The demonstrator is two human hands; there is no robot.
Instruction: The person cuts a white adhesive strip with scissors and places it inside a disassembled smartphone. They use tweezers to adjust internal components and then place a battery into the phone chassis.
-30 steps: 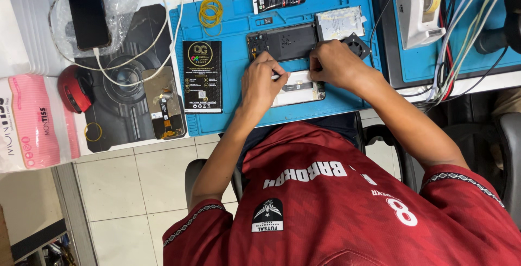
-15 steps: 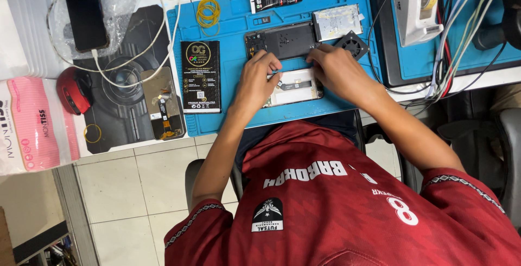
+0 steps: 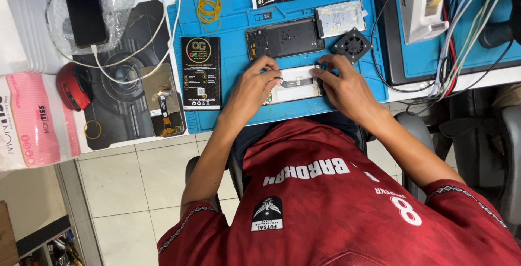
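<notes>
**Both hands on the pale part, near the mat's lower edge**

Your left hand [image 3: 252, 87] and right hand [image 3: 347, 84] each pinch an end of the flat pale part [image 3: 296, 84], lying at frame centre on the blue mat [image 3: 239, 21]. It sits just above the mat's lower edge, where the worktop ends. Directly above it lies the opened phone [image 3: 285, 38]; the small black fan [image 3: 353, 44] crowds your right fingers. The black box [image 3: 201, 73] stands left of your left wrist, a bare strip of mat between them.
</notes>
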